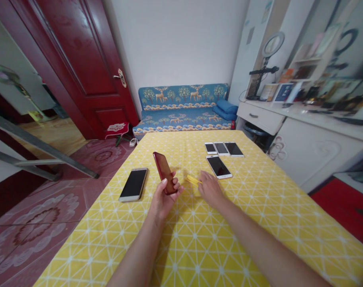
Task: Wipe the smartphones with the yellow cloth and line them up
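Six phones are in view: one in hand and five on the surface (196,247), which wears a yellow patterned cloth. The left hand (163,205) has its fingers clamped on the one reddish-brown phone (165,173), tilted up above the cloth. Of the other five, one large phone (134,184) lies alone on the left, one white-edged phone (218,166) lies just beyond the right hand (210,188), and a row of three phones (221,148) sits farther back, side by side. The right hand's fingers meet the end of one slim yellow item (193,180); blur hides whether they are closed on it. Beyond the surface stand one blue sofa (181,115) and one red door (79,59).
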A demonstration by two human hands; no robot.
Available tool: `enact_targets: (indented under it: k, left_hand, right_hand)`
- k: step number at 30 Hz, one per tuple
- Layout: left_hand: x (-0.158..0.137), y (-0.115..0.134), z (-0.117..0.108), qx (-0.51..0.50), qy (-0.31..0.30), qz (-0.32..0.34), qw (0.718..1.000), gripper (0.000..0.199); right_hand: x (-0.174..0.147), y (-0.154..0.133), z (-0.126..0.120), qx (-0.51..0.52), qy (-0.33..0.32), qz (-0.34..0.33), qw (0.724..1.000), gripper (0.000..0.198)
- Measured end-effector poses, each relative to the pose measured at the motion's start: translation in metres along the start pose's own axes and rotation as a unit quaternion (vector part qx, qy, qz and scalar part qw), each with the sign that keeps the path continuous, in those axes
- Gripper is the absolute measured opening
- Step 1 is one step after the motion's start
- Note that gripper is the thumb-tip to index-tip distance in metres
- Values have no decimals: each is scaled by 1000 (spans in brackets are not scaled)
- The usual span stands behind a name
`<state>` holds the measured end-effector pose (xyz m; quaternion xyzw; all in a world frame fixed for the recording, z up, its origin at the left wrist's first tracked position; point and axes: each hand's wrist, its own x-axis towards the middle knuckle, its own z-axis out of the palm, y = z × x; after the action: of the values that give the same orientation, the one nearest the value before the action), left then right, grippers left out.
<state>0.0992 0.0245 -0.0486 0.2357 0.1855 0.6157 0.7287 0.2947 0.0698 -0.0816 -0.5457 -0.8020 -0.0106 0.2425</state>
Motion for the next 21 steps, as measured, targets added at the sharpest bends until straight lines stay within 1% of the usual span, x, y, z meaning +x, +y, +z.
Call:
enact_targets:
  k: [4,8,10,13,15,17,19,21]
  left_hand:
    - [3,-5,-7,31,29,3,999,40]
    - [5,-8,-6,104,77,20,991,47]
    - [4,-10,-3,132,92,27,987,51]
    - [5,-12,0,160,89,34,982,54]
    - [5,-14,-1,177,76,32,981,53]
    - [6,-16,-4,191,62,32,979,51]
    - [7,-18,-7,199,58,37,978,48]
    - [7,-19,-8,201,66,33,977,44]
  right_hand:
    - [27,15,13,20,3,32,999,35]
    - [45,26,21,64,27,65,995,35]
    - [48,28,22,101,42,85,990,30]
    - [48,30,21,179,63,114,975,16]
    - [43,30,19,241,85,136,957,12]
    - [36,29,16,307,124,170,928,17]
    - [27,26,14,368,173,213,888,27]
    - [15,19,11,425,210,251,844,34]
